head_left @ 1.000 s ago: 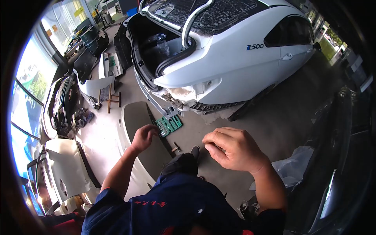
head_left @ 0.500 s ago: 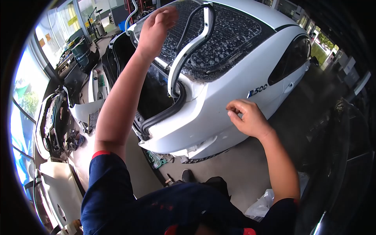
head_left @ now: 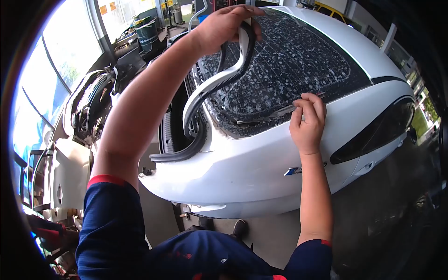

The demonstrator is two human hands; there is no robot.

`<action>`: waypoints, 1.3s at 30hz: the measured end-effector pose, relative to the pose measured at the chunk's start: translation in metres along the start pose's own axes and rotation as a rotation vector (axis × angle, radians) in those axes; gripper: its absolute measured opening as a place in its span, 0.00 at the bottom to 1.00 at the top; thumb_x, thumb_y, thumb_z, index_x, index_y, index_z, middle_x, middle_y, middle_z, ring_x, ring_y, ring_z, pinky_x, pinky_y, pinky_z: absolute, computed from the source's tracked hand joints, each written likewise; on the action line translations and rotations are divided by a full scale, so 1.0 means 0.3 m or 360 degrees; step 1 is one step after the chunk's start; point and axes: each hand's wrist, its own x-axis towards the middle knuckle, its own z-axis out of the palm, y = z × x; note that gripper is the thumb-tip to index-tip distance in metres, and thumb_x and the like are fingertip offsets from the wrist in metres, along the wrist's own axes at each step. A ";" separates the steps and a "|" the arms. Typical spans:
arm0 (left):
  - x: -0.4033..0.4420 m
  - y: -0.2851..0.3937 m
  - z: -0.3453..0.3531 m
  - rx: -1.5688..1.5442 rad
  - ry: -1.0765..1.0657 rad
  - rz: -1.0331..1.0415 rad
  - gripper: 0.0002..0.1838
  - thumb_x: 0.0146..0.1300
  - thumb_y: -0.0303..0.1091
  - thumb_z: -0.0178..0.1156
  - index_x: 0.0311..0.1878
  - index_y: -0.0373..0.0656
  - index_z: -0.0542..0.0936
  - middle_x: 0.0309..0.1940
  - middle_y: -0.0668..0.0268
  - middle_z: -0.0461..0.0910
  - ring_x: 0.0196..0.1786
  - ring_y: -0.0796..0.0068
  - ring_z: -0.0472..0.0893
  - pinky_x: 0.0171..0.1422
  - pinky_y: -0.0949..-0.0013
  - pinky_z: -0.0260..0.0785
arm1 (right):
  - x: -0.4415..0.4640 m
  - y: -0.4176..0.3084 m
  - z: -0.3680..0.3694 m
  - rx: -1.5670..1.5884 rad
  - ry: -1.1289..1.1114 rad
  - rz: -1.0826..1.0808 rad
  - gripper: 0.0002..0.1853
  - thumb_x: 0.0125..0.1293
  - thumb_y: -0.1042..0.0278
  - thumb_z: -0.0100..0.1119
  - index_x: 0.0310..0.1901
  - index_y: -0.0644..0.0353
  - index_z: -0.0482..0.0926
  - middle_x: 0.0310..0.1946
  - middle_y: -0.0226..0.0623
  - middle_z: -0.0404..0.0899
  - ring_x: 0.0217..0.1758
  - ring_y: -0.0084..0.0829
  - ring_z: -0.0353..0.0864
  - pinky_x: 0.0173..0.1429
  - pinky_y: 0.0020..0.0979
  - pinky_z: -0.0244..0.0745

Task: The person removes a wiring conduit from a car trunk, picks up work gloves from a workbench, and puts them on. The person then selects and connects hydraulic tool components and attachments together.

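Observation:
My left hand (head_left: 228,29) is closed over the upper end of a curved white trunk hinge arm (head_left: 214,83), which has black corrugated conduit along it. The arm rises from the open trunk at the back of a white car (head_left: 233,172). Beyond my left hand lies the dusty, spotted rear window (head_left: 289,60). My right hand (head_left: 309,123) is raised over the window's near lower edge with its fingers curled toward the thumb. Whether anything small is between those fingers cannot be made out. Below its wrist a chrome badge (head_left: 293,171) shows, partly covered by my forearm.
Black rubber seal (head_left: 184,153) borders the trunk opening. Removed car parts (head_left: 91,107) and a pale panel (head_left: 70,175) stand at the left by the windows. A dark green drum (head_left: 146,35) is at the back left. A yellow vehicle (head_left: 330,11) shows at the far right.
My left hand has come down onto the hinge arm and closed on it. My right hand has moved up from beside the badge to the rear window's edge. The view has shifted closer to the car.

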 end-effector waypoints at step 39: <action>-0.401 -0.322 0.085 0.1176 0.0984 -0.0119 0.25 0.81 0.51 0.52 0.53 0.36 0.86 0.40 0.48 0.88 0.47 0.49 0.89 0.59 0.47 0.78 | 0.149 0.540 -0.220 0.0134 -0.0110 -0.0018 0.10 0.74 0.85 0.59 0.46 0.65 0.90 0.55 0.40 0.87 0.51 0.31 0.89 0.48 0.27 0.85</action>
